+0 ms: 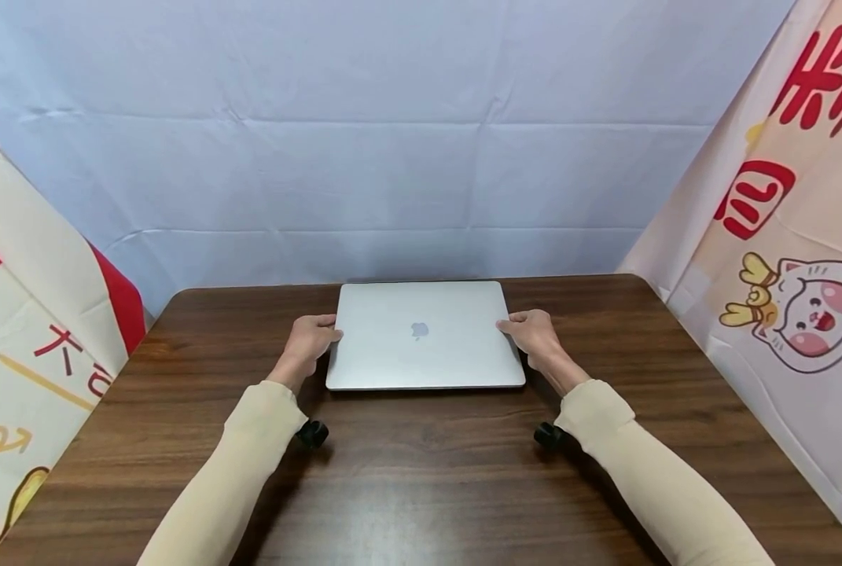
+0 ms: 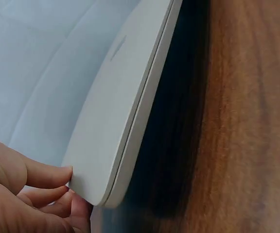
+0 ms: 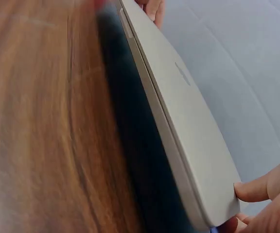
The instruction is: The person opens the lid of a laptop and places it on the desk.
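A closed silver laptop [image 1: 421, 362] with an apple logo on its lid spans the space between both hands, near the table's far edge. My left hand [image 1: 310, 346] grips its left side, the thumb on top and the other fingers at or under the edge. On the opposite side my right hand [image 1: 536, 336] holds it the same way. Both wrist views show the laptop's front edge raised over the table, with a dark shadow beneath. In the right wrist view the thumb [image 3: 252, 190] presses the lid near a corner. The fingertips under the laptop are mostly hidden.
The dark wooden table [image 1: 421, 472] extends toward me and to both sides. Behind it hangs a pale blue-white cloth [image 1: 364, 173]. Printed cloths with red characters and cartoons hang at the left [image 1: 38, 346] and right [image 1: 781, 236]. A small black device [image 1: 312, 433] sits at each wrist.
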The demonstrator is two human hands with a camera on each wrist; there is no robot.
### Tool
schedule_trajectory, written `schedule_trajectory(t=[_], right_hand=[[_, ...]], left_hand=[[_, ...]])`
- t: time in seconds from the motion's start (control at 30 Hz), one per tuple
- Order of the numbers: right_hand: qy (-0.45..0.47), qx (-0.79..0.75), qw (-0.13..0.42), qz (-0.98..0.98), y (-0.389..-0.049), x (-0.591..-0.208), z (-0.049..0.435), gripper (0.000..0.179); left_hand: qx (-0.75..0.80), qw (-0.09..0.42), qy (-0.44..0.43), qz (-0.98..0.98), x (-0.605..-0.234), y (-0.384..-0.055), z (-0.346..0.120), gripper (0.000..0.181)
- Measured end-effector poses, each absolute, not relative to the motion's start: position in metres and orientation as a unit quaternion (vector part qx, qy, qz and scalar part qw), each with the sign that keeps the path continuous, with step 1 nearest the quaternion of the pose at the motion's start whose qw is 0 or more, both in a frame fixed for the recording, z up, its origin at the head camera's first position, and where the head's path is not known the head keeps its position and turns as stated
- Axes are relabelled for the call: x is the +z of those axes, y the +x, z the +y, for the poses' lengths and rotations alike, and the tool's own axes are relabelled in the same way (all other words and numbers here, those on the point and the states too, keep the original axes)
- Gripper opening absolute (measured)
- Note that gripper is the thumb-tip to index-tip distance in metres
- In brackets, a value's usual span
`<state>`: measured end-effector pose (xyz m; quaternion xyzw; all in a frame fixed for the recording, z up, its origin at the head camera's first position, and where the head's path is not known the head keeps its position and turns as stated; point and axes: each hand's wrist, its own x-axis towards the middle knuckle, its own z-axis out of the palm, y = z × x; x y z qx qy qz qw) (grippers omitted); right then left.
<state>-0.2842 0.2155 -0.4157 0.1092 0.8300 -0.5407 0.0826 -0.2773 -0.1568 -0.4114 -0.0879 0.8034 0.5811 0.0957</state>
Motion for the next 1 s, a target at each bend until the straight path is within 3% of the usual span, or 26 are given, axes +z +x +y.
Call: schedule_trajectory(t=[1.0], right_hand=[[0.05, -0.533, 0.1, 0.838, -0.203, -0.394, 0.225, 0.059]], left_hand=[[0.592, 0.108, -0.056, 0.796, -0.396, -0.192, -0.172, 0.053]])
